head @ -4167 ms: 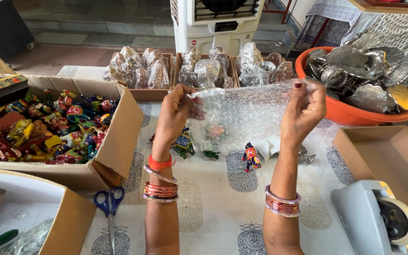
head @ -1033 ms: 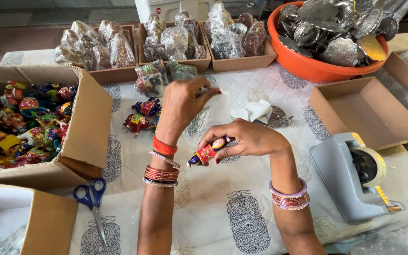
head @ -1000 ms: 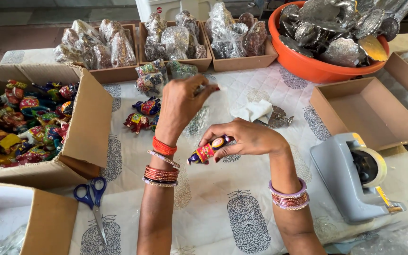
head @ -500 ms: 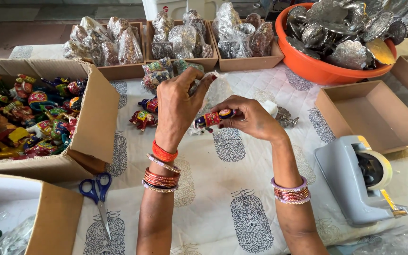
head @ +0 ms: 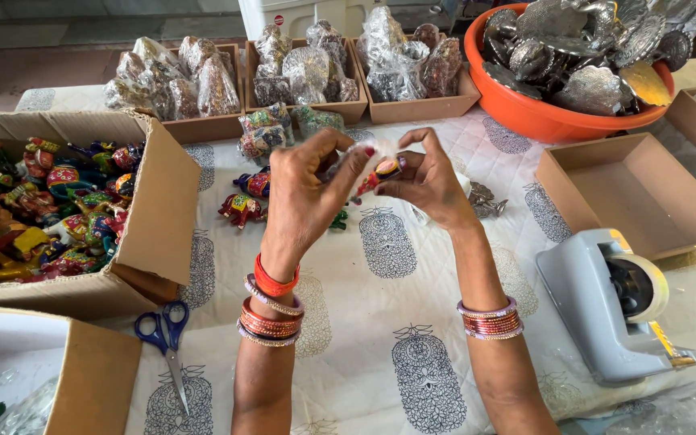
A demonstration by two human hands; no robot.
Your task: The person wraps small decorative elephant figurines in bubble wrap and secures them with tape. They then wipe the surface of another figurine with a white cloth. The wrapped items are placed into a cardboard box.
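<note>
Head view: a small toy going into bubble wrap

Head camera looks down at both hands raised over the tabletop (head: 412,338). The right hand (head: 424,181) pinches a small painted toy (head: 384,171) between thumb and fingers, closed on it. The left hand (head: 308,197) has its fingers closed on a piece of clear wrap (head: 356,157) just beside the toy. The step looks like wrapping the toy; the next move seems to call for folding the wrap snugly round it without losing the grip.

More toys (head: 243,208) lie on the printed white cloth. Nearby are a toy-filled carton (head: 163,201), scissors (head: 167,338), a tape dispenser (head: 606,310), an empty box (head: 634,193), trays of wrapped pieces (head: 300,109) and an orange tub (head: 541,121).
</note>
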